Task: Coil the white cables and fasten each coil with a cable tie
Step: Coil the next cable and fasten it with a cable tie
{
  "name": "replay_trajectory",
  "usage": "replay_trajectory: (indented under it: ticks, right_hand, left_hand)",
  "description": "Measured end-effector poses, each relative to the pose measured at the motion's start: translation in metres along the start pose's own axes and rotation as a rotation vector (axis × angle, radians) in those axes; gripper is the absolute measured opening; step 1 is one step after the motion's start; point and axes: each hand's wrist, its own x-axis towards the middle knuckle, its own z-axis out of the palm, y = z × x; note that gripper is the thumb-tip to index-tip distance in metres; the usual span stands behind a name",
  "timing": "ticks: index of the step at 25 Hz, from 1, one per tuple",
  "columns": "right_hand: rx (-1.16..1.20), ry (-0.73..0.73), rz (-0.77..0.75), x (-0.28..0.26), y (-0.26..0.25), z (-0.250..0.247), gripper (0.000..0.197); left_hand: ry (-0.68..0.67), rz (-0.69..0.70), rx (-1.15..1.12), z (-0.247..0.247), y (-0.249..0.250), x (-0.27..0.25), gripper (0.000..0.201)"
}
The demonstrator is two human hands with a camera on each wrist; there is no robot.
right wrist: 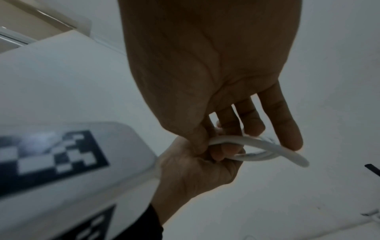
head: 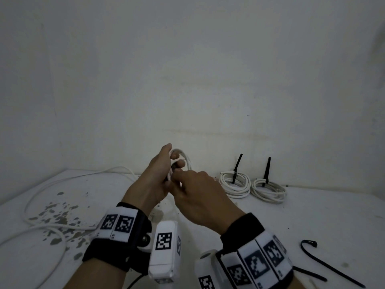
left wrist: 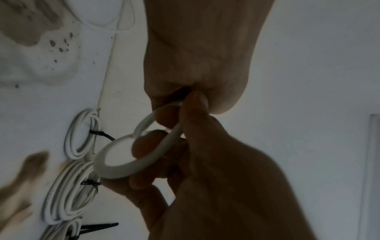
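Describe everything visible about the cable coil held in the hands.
The coil is a smooth, round white cable, plastic-looking, wound into a few small loops and held up above the table, not resting on it. The left hand grips one side, its fingers curled through the loops. The right hand pinches the cable where the loops meet. No tie is seen on it. A loose length of white cable lies on the table to the left; whether it joins this coil cannot be told.
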Motion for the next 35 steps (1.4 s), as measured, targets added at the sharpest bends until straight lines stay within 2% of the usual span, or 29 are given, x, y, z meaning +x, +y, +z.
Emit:
replay_trajectory:
  ticks: [3,7,14,18,20,22,24,26,28,31,35]
  right_hand:
    - [0.019,0.015,-0.015,0.001,0.001,0.002,0.024]
    - [-0.004,0.016,-0.003,-0.001,-0.002,0.002,0.02]
    - [0.041,-0.034,0.024,0.0,-0.009,0.003,0.018]
    - [0.038,-0.043,0.043,-0.003,-0.012,0.001,0.023]
    - [0.075,0.022,0.036,-0.002,-0.01,-0.005,0.021]
    - [0.14,0.225,0.074,0.001,-0.004,-0.013,0.015]
    - [0.223,0.375,0.157,0.003,0.007,-0.02,0.021]
    - [0.337,0.307,0.208,0.004,0.018,-0.025,0.037]
    - [0.413,0.266,0.092,0.003,0.026,-0.026,0.039]
    - [0.25,0.364,-0.107,0.004,0.033,-0.022,0.025]
    - [0.183,0.391,-0.105,0.006,0.028,-0.02,0.022]
  left_hand:
    - [0.004,0.019,-0.01,-0.003,0.003,0.0,0.041]
    - [-0.033,0.03,0.008,-0.009,0.004,-0.001,0.049]
    - [-0.045,0.029,0.107,-0.014,0.003,0.0,0.049]
    - [-0.131,0.045,0.095,-0.013,0.004,0.001,0.05]
    - [-0.15,0.066,0.108,-0.013,0.006,-0.001,0.048]
    - [-0.197,0.053,0.12,-0.013,0.009,-0.007,0.044]
    - [-0.294,0.006,0.099,-0.013,0.01,-0.012,0.046]
    - [-0.373,-0.052,0.07,-0.009,0.012,-0.014,0.049]
    - [-0.397,-0.097,0.073,-0.005,0.012,-0.014,0.056]
    - [-0.388,-0.134,0.086,-0.002,0.009,-0.016,0.074]
    - [-0.377,-0.117,0.186,-0.003,0.008,-0.02,0.076]
